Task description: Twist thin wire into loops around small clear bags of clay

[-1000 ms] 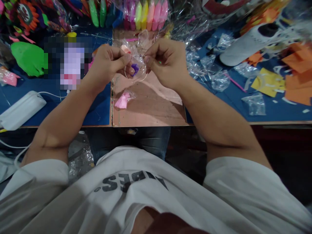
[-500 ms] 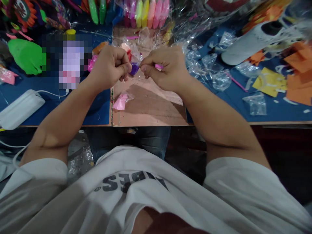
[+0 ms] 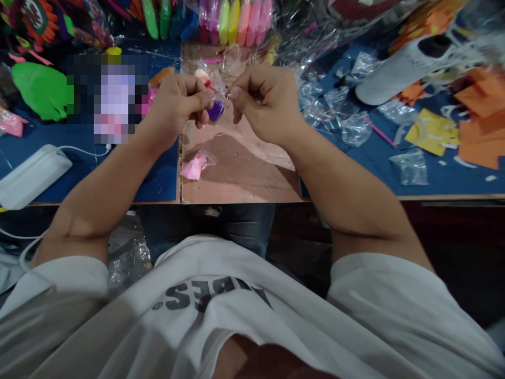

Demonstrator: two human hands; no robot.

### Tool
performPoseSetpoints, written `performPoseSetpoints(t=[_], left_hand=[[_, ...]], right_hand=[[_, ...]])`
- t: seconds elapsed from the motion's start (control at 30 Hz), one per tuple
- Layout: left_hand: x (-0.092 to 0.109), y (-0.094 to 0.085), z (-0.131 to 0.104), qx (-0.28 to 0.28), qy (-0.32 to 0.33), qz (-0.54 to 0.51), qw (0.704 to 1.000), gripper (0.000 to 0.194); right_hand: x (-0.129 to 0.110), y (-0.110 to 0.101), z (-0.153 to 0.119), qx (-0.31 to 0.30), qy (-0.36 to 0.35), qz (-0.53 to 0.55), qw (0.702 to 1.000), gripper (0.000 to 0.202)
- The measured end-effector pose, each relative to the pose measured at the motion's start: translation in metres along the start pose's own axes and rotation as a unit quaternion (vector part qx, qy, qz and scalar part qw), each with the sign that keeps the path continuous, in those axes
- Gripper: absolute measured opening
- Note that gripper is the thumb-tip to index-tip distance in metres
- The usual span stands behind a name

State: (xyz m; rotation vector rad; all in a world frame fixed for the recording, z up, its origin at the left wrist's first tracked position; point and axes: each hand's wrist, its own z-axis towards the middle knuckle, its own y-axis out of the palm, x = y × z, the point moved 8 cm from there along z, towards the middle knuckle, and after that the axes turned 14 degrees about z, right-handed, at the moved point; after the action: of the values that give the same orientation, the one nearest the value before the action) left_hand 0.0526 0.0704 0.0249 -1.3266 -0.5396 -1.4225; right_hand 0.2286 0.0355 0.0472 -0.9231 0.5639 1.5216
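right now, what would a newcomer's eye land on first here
Probably the row of colourful packets at the top centre, running from purple through yellow to pink. Next, likely the bright green piece on the blue tabletop at far left. Then the middle, where the left grip and right grip pinch at clear plastic by a small purple piece.
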Motion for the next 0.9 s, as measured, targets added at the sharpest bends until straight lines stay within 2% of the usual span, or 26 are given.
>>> performPoseSetpoints(t=[0.17,0.27,0.33,0.43,0.5,0.6,0.7,0.8,0.9], left_hand=[[-0.015,-0.013,0.005,0.059,-0.013,-0.038,0.997,0.064],[-0.022,-0.021,0.008,0.091,-0.008,-0.064,0.994,0.061],[-0.021,-0.023,0.007,0.117,-0.008,-0.064,0.991,0.055],[-0.014,-0.023,0.000,0.170,-0.036,-0.069,0.982,0.047],[-0.006,-0.018,-0.005,0.179,-0.053,-0.085,0.979,0.038],[0.005,-0.008,-0.011,0.150,-0.061,-0.102,0.981,0.029],[0.006,-0.006,-0.012,0.138,-0.057,-0.101,0.984,0.031],[-0.003,-0.005,-0.006,0.132,-0.052,-0.090,0.986,0.032],[-0.009,-0.002,-0.001,0.122,-0.035,-0.067,0.990,0.041]], right_hand=[[0.004,-0.014,-0.003,0.142,0.008,0.097,0.985,0.059],[-0.010,-0.019,-0.011,0.185,-0.058,0.079,0.978,0.056],[-0.030,-0.014,-0.019,0.168,-0.143,-0.009,0.975,0.051],[-0.054,0.010,-0.032,0.063,-0.248,-0.172,0.951,0.038],[-0.055,0.019,-0.036,0.034,-0.234,-0.234,0.943,0.039],[-0.040,0.021,-0.032,0.012,-0.104,-0.283,0.954,0.036],[-0.031,0.022,-0.029,-0.010,-0.023,-0.273,0.962,0.026],[-0.031,0.020,-0.027,0.009,-0.028,-0.242,0.970,0.017],[-0.036,0.022,-0.029,0.029,-0.087,-0.192,0.977,0.015]])
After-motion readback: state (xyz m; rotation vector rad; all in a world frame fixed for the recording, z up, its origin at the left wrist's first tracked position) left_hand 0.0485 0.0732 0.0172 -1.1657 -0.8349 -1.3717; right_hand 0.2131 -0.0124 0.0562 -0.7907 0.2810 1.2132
